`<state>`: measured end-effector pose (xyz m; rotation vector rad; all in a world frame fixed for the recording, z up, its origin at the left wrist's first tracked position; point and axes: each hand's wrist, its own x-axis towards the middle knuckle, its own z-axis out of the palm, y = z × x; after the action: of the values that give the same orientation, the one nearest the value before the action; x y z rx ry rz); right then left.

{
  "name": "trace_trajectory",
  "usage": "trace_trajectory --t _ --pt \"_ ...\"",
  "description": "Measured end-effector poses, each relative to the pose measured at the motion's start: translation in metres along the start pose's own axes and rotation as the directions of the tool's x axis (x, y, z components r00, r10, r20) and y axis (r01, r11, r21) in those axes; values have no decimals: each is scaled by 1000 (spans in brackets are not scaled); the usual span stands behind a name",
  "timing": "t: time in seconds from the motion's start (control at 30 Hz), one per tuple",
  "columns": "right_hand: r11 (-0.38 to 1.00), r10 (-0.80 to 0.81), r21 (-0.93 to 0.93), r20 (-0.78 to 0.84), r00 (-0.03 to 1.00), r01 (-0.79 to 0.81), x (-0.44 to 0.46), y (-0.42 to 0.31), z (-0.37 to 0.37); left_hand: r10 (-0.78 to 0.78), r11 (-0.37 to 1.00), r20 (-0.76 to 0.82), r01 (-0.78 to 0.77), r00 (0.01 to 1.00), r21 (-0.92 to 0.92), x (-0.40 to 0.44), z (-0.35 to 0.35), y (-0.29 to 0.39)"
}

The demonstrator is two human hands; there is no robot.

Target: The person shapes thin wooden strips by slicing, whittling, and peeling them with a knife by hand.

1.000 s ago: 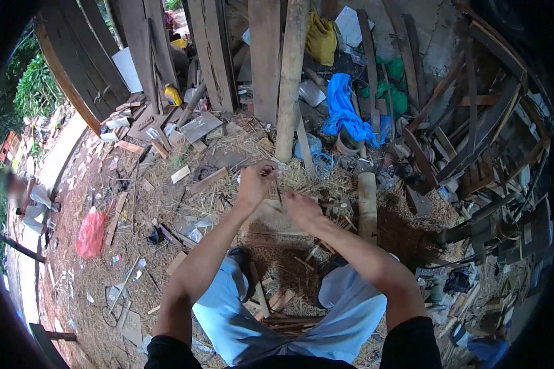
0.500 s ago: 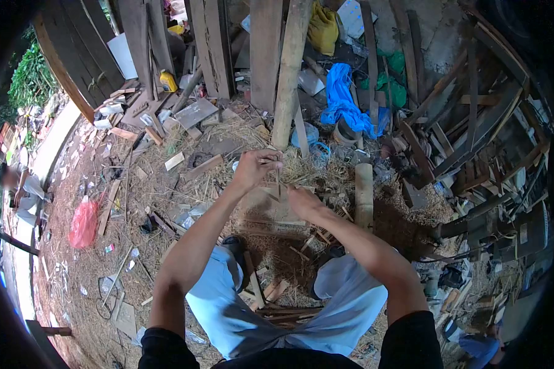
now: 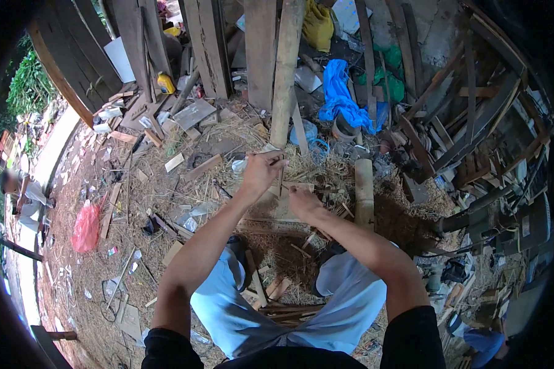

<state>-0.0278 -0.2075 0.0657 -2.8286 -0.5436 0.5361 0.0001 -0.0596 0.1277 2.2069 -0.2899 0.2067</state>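
My left hand (image 3: 261, 174) is pinched around the upper end of a thin wooden stick (image 3: 281, 183), which hangs down almost upright. Close to the stick's lower part is my right hand (image 3: 305, 203), its fingers curled in; what they hold, if anything, is too small to make out. Both hands are above a pale wooden block (image 3: 274, 212) on the ground between my feet. The stick's lower end reaches down near the block's top; I cannot tell whether it touches.
A wooden post (image 3: 284, 74) rises just beyond my hands. Right of the block stands a short log (image 3: 364, 187). A blue tarp (image 3: 337, 92) and stacked timber (image 3: 474, 123) are further off. Left lie a red plastic bag (image 3: 85, 227) and scraps; a person (image 3: 28, 197) sits at far left.
My left hand has shifted slightly right and down, the stick still in its fingers. My right hand stays curled close by. The whole view has tilted a little.
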Motion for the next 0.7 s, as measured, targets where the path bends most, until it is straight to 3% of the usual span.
trace_trajectory --t 0.07,0.13,0.2,0.23,0.27,0.33,0.47,0.53,0.57,0.7 --pt "995 9 -97 -64 998 -15 -2 -3 16 -42 999 -10 42 999 30 -1 6 -2" --pt "979 0 -200 -148 989 -30 2 -2 15 41 996 -83 -47 996 -72 3 7 -7" --pt "997 77 31 -68 995 -75 3 -1 16 71 994 -63 -76 995 -79 1 6 -10" --pt "960 142 235 55 988 -151 29 18 51 104 990 -41 -107 994 -91 1 5 -8" --pt "961 136 234 51 989 -144 27 20 46 105 990 -46 -109 993 -86 0 6 -6" --pt "1000 5 20 62 998 -6 16 19 30 130 991 -33 -131 991 -37 -2 11 -3" --pt "982 83 -165 -86 993 -96 3 10 45 19 996 -15 -20 1000 -89 3 6 4" --pt "930 -124 -331 125 984 159 16 27 82 40 998 -10 -40 999 -57 3 7 3" --pt "992 -82 -84 148 986 95 17 37 91 55 998 -11 -56 998 -30 4 7 1" --pt "1000 10 -24 111 994 -7 24 47 97 178 980 -66 -182 982 -73 11 7 -18"
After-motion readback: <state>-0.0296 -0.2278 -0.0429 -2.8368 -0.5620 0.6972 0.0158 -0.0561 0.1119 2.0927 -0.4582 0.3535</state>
